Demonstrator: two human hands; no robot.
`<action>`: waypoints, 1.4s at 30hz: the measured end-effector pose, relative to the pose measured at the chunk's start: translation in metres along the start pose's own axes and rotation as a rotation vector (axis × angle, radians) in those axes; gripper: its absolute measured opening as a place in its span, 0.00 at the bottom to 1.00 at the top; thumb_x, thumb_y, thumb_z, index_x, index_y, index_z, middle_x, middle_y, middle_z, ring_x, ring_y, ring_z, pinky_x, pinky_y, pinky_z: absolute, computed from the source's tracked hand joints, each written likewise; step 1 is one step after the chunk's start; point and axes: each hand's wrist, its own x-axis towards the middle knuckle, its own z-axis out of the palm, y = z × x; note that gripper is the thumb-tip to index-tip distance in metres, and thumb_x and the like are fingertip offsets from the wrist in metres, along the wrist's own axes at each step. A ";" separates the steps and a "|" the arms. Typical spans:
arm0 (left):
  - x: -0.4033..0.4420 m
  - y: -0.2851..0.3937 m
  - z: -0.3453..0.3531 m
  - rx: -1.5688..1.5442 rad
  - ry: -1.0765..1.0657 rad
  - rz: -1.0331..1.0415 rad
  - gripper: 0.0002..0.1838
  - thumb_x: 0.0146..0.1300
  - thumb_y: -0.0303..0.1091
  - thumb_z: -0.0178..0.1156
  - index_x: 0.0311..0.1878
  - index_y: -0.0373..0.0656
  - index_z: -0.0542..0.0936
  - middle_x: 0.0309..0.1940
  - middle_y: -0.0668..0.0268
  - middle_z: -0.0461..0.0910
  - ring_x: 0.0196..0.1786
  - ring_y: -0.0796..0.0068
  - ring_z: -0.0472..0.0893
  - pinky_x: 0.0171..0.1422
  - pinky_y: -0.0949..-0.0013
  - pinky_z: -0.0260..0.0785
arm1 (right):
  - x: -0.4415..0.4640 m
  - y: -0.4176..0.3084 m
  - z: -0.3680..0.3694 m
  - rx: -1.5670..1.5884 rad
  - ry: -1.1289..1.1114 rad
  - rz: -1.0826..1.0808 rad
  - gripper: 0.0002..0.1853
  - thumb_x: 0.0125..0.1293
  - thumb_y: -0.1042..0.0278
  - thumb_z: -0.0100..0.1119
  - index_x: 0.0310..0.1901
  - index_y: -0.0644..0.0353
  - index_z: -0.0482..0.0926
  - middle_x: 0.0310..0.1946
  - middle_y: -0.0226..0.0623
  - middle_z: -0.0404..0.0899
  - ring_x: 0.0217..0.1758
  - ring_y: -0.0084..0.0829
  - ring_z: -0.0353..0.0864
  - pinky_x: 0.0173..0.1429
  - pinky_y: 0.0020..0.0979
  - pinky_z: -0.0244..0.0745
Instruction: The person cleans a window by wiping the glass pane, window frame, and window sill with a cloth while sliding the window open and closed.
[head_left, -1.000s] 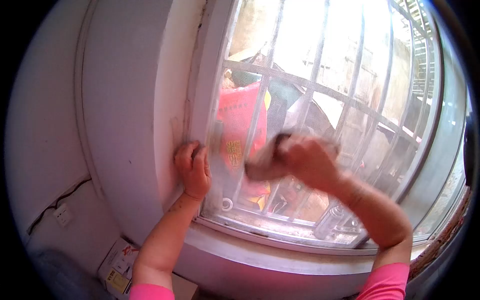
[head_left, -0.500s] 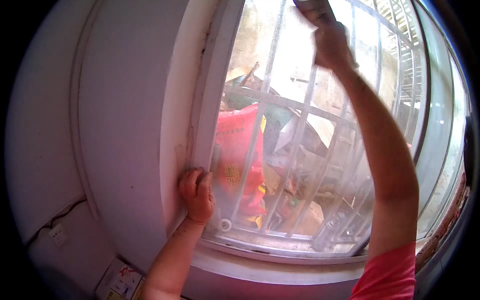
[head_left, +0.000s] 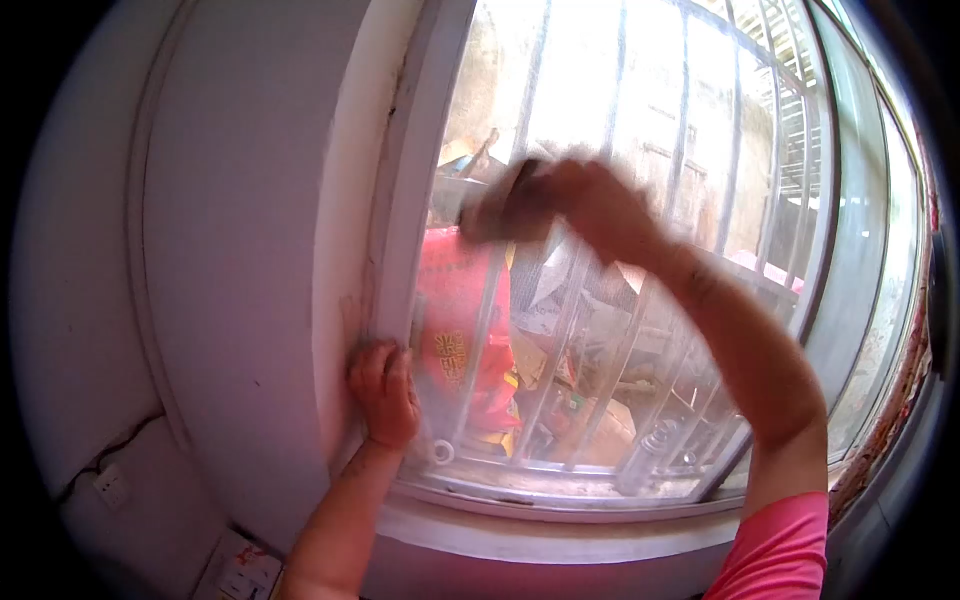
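Note:
Across the middle of the window pane (head_left: 560, 110), my right hand (head_left: 605, 210) is blurred by motion, its fingers closed round a dark brown cloth (head_left: 510, 205). The cloth lies against or just before the glass; its exact outline is smeared. Lower on the left, the curled fingers of my left hand (head_left: 385, 395) grip the edge of the white window frame (head_left: 410, 230). My left fingertips are partly hidden at that edge.
Behind the glass stand metal bars (head_left: 680, 140), a red printed bag (head_left: 455, 330) and piled cardboard (head_left: 600, 430). A windowsill (head_left: 560, 545) runs below. At the lower left are a wall socket (head_left: 112, 487) and a printed box (head_left: 240, 570).
My right hand has swept down and left with the cloth, from the top of the pane to its middle left. My left hand stays at the frame. The view has shifted slightly.

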 end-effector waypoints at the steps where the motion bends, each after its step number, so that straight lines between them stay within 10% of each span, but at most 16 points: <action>1: -0.001 -0.001 0.000 -0.005 -0.013 0.000 0.13 0.61 0.26 0.53 0.49 0.42 0.74 0.50 0.58 0.71 0.53 0.53 0.71 0.56 0.51 0.64 | 0.001 0.040 -0.021 -0.151 0.156 0.016 0.13 0.49 0.75 0.58 0.40 0.56 0.79 0.50 0.41 0.76 0.52 0.40 0.73 0.56 0.39 0.68; 3: -0.002 -0.003 0.003 -0.013 -0.032 0.001 0.13 0.60 0.26 0.53 0.49 0.43 0.75 0.50 0.58 0.71 0.52 0.53 0.71 0.55 0.51 0.65 | 0.003 0.120 -0.062 -0.437 0.462 0.118 0.25 0.42 0.80 0.62 0.48 0.55 0.79 0.49 0.39 0.79 0.52 0.43 0.75 0.58 0.40 0.67; 7: -0.006 -0.001 0.005 0.009 -0.007 0.003 0.13 0.60 0.27 0.53 0.49 0.44 0.75 0.49 0.58 0.70 0.51 0.53 0.72 0.54 0.51 0.65 | -0.018 0.189 -0.104 -0.421 0.621 1.143 0.20 0.53 0.71 0.63 0.49 0.56 0.78 0.37 0.46 0.81 0.45 0.43 0.79 0.51 0.39 0.73; 17: -0.009 -0.003 0.005 -0.003 -0.038 -0.014 0.12 0.63 0.29 0.50 0.50 0.44 0.75 0.49 0.57 0.71 0.52 0.53 0.71 0.57 0.48 0.61 | 0.100 -0.010 -0.008 0.009 0.398 0.272 0.22 0.58 0.77 0.43 0.55 0.61 0.70 0.45 0.56 0.71 0.51 0.51 0.74 0.55 0.49 0.72; 19: -0.005 -0.003 0.003 -0.022 -0.052 -0.016 0.12 0.64 0.29 0.50 0.50 0.44 0.75 0.50 0.57 0.71 0.52 0.53 0.70 0.58 0.48 0.61 | 0.084 -0.052 -0.018 0.298 0.108 0.503 0.17 0.54 0.75 0.49 0.46 0.58 0.79 0.43 0.37 0.76 0.50 0.39 0.70 0.53 0.38 0.71; 21: -0.006 -0.002 0.004 -0.005 -0.025 -0.014 0.12 0.63 0.29 0.50 0.49 0.44 0.75 0.50 0.57 0.71 0.51 0.53 0.70 0.58 0.49 0.61 | 0.040 -0.054 -0.010 0.042 0.163 -0.188 0.16 0.57 0.73 0.52 0.48 0.56 0.79 0.40 0.37 0.75 0.48 0.39 0.74 0.49 0.36 0.73; 23: -0.003 -0.001 0.004 0.003 -0.011 -0.006 0.12 0.63 0.28 0.50 0.49 0.45 0.75 0.49 0.57 0.71 0.51 0.53 0.71 0.58 0.49 0.61 | 0.018 -0.029 -0.013 -0.045 0.269 -0.239 0.17 0.58 0.76 0.47 0.47 0.57 0.81 0.40 0.38 0.78 0.43 0.39 0.78 0.48 0.35 0.74; 26: -0.004 -0.004 0.002 -0.003 -0.027 0.005 0.12 0.61 0.28 0.51 0.49 0.45 0.75 0.49 0.58 0.71 0.51 0.53 0.71 0.58 0.50 0.62 | -0.016 0.051 -0.059 0.546 0.321 0.164 0.17 0.63 0.73 0.45 0.47 0.56 0.83 0.40 0.36 0.84 0.39 0.31 0.81 0.49 0.30 0.74; 28: -0.004 -0.003 0.002 -0.004 -0.036 0.011 0.13 0.60 0.27 0.52 0.49 0.45 0.76 0.50 0.59 0.71 0.51 0.53 0.71 0.58 0.50 0.62 | -0.093 0.154 -0.076 -0.431 0.529 0.175 0.16 0.66 0.73 0.44 0.50 0.57 0.81 0.41 0.40 0.82 0.40 0.35 0.80 0.48 0.31 0.73; 33: -0.005 0.002 0.004 0.021 0.005 -0.016 0.13 0.60 0.27 0.53 0.48 0.45 0.76 0.50 0.60 0.71 0.52 0.54 0.71 0.58 0.52 0.63 | -0.157 0.251 -0.108 -0.796 0.452 1.198 0.20 0.66 0.55 0.48 0.49 0.59 0.79 0.43 0.49 0.79 0.48 0.49 0.77 0.54 0.46 0.70; 38: -0.005 0.002 0.004 0.031 0.004 -0.011 0.13 0.60 0.26 0.52 0.48 0.44 0.76 0.49 0.58 0.72 0.52 0.52 0.71 0.58 0.51 0.63 | 0.015 0.226 -0.061 -0.341 0.746 0.865 0.18 0.61 0.66 0.49 0.52 0.60 0.78 0.45 0.47 0.79 0.49 0.40 0.78 0.55 0.40 0.72; 42: -0.007 -0.002 0.000 -0.071 -0.065 0.012 0.12 0.62 0.26 0.51 0.49 0.43 0.75 0.51 0.56 0.70 0.54 0.52 0.68 0.60 0.51 0.59 | 0.123 0.123 -0.019 0.186 0.562 0.403 0.21 0.56 0.79 0.49 0.52 0.57 0.79 0.45 0.43 0.80 0.49 0.35 0.77 0.56 0.34 0.72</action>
